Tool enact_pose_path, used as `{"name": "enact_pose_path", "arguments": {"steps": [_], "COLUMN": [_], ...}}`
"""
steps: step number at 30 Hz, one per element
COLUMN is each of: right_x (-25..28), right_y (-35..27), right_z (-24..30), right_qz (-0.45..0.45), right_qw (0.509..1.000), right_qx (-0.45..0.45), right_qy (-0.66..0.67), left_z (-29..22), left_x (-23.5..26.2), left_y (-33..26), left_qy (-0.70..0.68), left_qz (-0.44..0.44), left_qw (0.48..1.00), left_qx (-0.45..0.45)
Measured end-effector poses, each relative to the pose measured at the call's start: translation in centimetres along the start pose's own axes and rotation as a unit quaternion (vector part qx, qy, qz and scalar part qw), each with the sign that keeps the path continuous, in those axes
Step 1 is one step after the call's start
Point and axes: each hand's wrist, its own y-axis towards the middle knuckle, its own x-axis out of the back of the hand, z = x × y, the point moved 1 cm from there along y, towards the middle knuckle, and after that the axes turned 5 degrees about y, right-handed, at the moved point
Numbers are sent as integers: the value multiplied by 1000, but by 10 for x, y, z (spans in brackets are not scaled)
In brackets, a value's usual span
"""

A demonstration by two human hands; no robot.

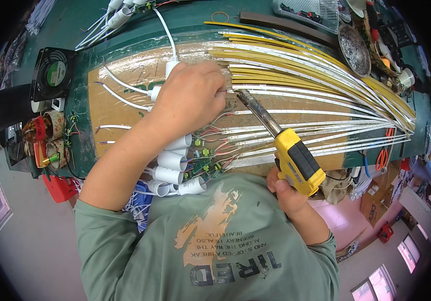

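Note:
My right hand (287, 193) is wrapped round the grip of a yellow and black soldering gun (299, 163). Its dark metal tip points away to the left and meets the end of a white LED strip (295, 89), close to my left fingertips. My left hand (193, 95) is closed in a pinch over the cardboard; whatever lies between its fingers is hidden. White plastic lamp caps (167, 174) with cables lie under and beside my left forearm. Small green circuit boards (203, 152) sit by them, with thin red wires running to the ends of the nearer strips.
Yellow-backed and white LED strips (285, 55) fan out to the right over a cardboard sheet (112, 100) on the green table. A black fan (52, 74) stands at the left. At the back right are a clear tray (308, 12) and a round metal dish (354, 50).

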Motion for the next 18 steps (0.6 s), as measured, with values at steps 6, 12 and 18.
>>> {"name": "enact_pose_path", "arguments": {"steps": [6, 12, 18], "right_x": [1, 3, 3], "right_y": [-1, -1, -1], "right_z": [8, 12, 10], "right_qz": [-33, -40, -40], "right_qw": [999, 999, 999], "right_qx": [-3, -11, 3], "right_qy": [31, 29, 24], "left_z": [-1, -2, -1], "left_x": [0, -1, 1], "left_y": [1, 0, 0], "left_qy": [2, 0, 5], "left_qz": [4, -1, 1], "left_qw": [1000, 1000, 1000], "left_qx": [1, 3, 3]}}
